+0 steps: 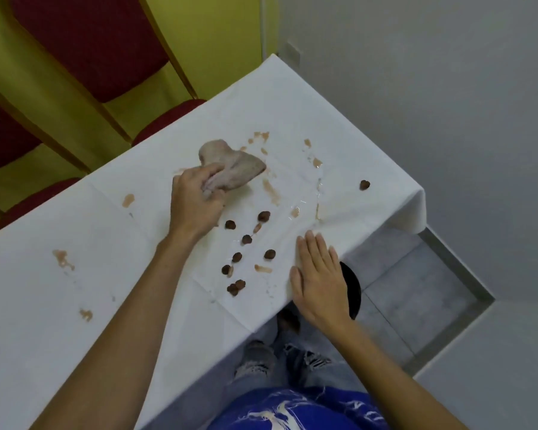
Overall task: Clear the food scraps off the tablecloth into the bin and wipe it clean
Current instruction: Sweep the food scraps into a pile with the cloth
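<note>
Tablecloth (pixel 75 305): white, smeared brown throughout. Left hand (pixel 196 203) grips a bunched rag (pixel 233 169) at 12 o'clock of the scraps (pixel 246 239). The right hand (pixel 320 280) lies flat, fingers straight, on the edge at 4 o'clock, over a dark, mostly hidden bin (pixel 353 287). Risk: a hasty sweep could send scraps past the bin and spread sauce; the stray scrap (pixel 364 184) at 2 o'clock may be missed.

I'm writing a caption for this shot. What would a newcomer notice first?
Dark brown food scraps lie scattered on the white tablecloth between the two hands, amid pale brown smears. The left hand grips a crumpled cloth at the far side of the mess; the right hand lies flat at the near table edge.
</note>
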Demonstrator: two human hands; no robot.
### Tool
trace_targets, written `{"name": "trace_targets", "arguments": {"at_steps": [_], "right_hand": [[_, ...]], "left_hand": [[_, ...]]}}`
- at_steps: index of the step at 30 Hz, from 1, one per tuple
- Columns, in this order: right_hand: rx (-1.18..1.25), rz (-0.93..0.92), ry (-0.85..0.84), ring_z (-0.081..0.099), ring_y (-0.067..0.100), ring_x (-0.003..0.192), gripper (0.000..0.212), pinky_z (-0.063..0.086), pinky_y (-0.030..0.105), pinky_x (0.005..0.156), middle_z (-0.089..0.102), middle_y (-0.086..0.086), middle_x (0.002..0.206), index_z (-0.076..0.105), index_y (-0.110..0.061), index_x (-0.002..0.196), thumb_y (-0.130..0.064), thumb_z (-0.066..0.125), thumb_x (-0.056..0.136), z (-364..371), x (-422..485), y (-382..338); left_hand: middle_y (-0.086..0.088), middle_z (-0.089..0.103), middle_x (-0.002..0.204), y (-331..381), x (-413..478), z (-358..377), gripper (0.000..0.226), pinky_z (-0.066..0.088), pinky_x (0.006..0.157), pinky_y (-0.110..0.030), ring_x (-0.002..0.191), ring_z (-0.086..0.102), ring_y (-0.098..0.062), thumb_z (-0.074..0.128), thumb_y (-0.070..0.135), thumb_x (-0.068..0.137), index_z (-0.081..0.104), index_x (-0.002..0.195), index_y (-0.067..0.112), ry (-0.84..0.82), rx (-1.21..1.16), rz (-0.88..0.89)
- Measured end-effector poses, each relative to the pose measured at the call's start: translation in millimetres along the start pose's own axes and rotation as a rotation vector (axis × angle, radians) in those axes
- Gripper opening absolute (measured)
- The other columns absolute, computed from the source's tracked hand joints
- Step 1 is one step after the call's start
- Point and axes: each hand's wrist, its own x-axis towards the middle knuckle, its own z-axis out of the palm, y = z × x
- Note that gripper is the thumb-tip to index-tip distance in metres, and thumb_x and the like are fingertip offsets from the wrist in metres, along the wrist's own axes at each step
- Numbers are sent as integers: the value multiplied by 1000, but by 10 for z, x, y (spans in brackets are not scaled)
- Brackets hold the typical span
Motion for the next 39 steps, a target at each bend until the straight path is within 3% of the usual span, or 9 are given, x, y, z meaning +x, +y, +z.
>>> {"name": "trace_targets", "arguments": {"at_steps": [8, 15, 21, 23, 26, 28, 33, 36, 39], "right_hand": [[-81, -80, -77, 13, 33, 151, 63, 20, 48, 120, 14, 17, 163, 18, -1, 155, -29, 26, 100, -45, -18, 53], [-64, 0, -131, 6, 30, 152, 63, 15, 47, 122, 6, 13, 164, 12, -4, 156, -30, 28, 101, -61, 12, -46], [-10, 37, -193, -4, 28, 152, 63, 8, 46, 124, -5, 11, 164, 1, -6, 157, -27, 25, 102, -164, 28, -106], [17, 49, -203, -5, 28, 152, 64, 9, 48, 124, -7, 10, 164, 0, -6, 157, -25, 31, 104, -186, 36, -135], [33, 50, -219, -10, 26, 152, 66, 5, 46, 124, -11, 9, 164, -4, -8, 157, -24, 31, 104, -226, 51, -185], [34, 64, -227, -14, 24, 152, 65, -1, 44, 124, -14, 8, 164, -6, -9, 157, -24, 28, 104, -240, 36, -170], [76, 86, -196, -16, 21, 151, 64, -4, 43, 124, -15, 5, 164, -4, -12, 157, -20, 28, 103, -254, 35, -159], [117, 88, -167, -13, 21, 152, 63, -3, 43, 124, -11, 4, 165, 1, -11, 158, -19, 30, 102, -251, 35, -160], [137, 95, -147, -9, 21, 153, 63, -2, 43, 124, -6, 4, 166, 6, -11, 158, -19, 32, 102, -258, 37, -164]], "left_hand": [[-6, 58, 138, 99, 889, 344, 55, 42, 108, -47, 128, 44, -33, 52, 4, 87, 60, 135, 28, -168, 175, 50], [0, 61, 133, -116, 515, 161, 56, 44, 105, -39, 127, 46, -29, 52, 0, 85, 64, 130, 30, -330, 160, 117], [5, 66, 128, -212, -289, -258, 50, 40, 81, -3, 114, 57, -11, 58, -3, 86, 71, 120, 30, -409, -31, -22], [6, 65, 125, -47, -282, -318, 48, 45, 62, -2, 96, 63, -5, 58, -4, 88, 71, 118, 30, -383, -105, -45], [2, 66, 120, 421, -19, -213, 47, 50, 52, -12, 70, 67, -3, 57, -5, 89, 71, 120, 27, -381, -183, 46], [-2, 69, 118, 844, 187, 33, 47, 57, 57, -28, 67, 69, -14, 57, -4, 87, 70, 122, 25, -418, -188, 163], [-2, 70, 122, 1717, 441, 881, 52, 52, 96, -38, 116, 58, -28, 53, 8, 80, 68, 125, 30, -535, 92, 449], [-9, 69, 119, 1935, 403, 1152, 62, 52, 93, -47, 115, 56, -34, 43, 13, 71, 67, 125, 33, -651, 263, 498], [-11, 69, 109, 1927, 311, 1129, 54, 56, 85, -43, 103, 62, -32, 47, 11, 76, 68, 124, 27, -774, 375, 436]]}}
